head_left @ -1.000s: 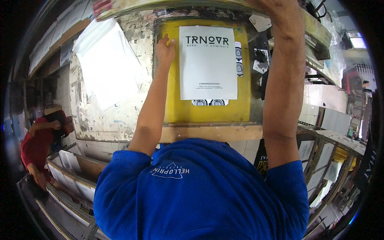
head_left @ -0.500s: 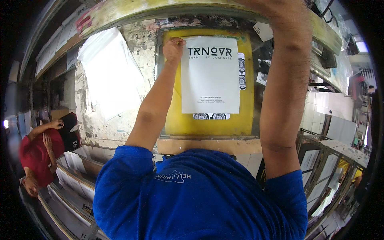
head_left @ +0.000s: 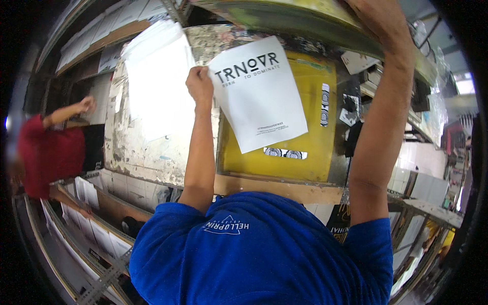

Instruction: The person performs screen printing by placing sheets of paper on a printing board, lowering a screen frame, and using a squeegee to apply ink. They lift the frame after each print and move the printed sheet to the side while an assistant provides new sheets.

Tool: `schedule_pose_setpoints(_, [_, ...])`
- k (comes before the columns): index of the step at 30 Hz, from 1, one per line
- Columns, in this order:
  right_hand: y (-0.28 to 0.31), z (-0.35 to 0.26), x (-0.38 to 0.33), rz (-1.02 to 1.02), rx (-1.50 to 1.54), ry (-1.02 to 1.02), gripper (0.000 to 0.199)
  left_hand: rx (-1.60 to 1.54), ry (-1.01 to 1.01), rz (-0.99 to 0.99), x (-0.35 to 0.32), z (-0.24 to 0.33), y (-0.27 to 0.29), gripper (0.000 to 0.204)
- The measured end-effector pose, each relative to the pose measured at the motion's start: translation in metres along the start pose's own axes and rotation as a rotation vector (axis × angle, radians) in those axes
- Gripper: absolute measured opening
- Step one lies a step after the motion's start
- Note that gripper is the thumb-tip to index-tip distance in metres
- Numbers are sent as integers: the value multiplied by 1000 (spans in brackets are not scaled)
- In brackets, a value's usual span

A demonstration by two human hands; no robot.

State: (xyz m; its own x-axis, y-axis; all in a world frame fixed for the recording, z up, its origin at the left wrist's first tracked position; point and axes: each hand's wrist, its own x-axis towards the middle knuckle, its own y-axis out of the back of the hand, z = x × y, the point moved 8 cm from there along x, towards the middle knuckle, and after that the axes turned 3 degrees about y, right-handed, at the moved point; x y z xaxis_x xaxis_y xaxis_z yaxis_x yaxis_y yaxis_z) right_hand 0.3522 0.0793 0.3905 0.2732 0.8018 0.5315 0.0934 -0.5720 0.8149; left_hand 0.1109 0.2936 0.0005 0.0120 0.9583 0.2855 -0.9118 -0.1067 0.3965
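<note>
My left hand (head_left: 201,86) pinches the upper left corner of a white printed bag or sheet (head_left: 262,109), with dark lettering across its top and small print near its bottom. The sheet is tilted and partly over a yellow board (head_left: 310,160) on the table. Strips with round black emblems (head_left: 285,153) show on the board beside the sheet. At the top right my right hand (head_left: 381,20) grips the edge of a raised, yellowish screen-printing frame (head_left: 300,25); its fingertips are partly out of view. Left of my left hand lies a pile of plain white sheets (head_left: 157,84).
The paint-stained table (head_left: 137,157) extends left under the pile. A wooden strip (head_left: 279,188) runs along its near edge. Shelves with white panels (head_left: 96,234) stand at lower left, where a person in a red shirt (head_left: 53,152) is. A rack (head_left: 432,208) stands at right.
My left hand has drawn the printed sheet leftward, and it has turned from straight to tilted on the yellow board. My right hand stays at the frame. The person in red has shifted, arms now apart.
</note>
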Motion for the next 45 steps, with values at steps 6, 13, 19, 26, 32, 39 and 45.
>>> schedule_pose_setpoints(6, [-14, -14, -11, 171, 61, 27, 37, 45, 187, 236, 1, -101, 151, 19])
schedule_pose_setpoints(13, [-39, 85, 18, -58, 125, 104, 40, 139, 260, 554, -1, -183, 292, 20])
schedule_pose_setpoints(19, [-46, 68, 16, -77, 241, 122, 42, 840, -14, 969, -30, -124, 335, 28])
schedule_pose_setpoints(26, [-40, 73, 17, -103, 316, 121, 42, 551, -397, 77, -73, -37, 146, 36])
schedule_pose_setpoints(32, [-5, -27, -9, 94, 121, -8, 34, 365, 10, 38, -85, -111, 121, 15])
schedule_pose_setpoints(39, [3, -27, -21, 243, 35, 59, 36, 2, 139, 88, -47, -103, 126, 14])
schedule_pose_setpoints(45, [3, -25, -6, -27, 178, -31, 38, 2, -44, 317, -50, -44, 150, 7])
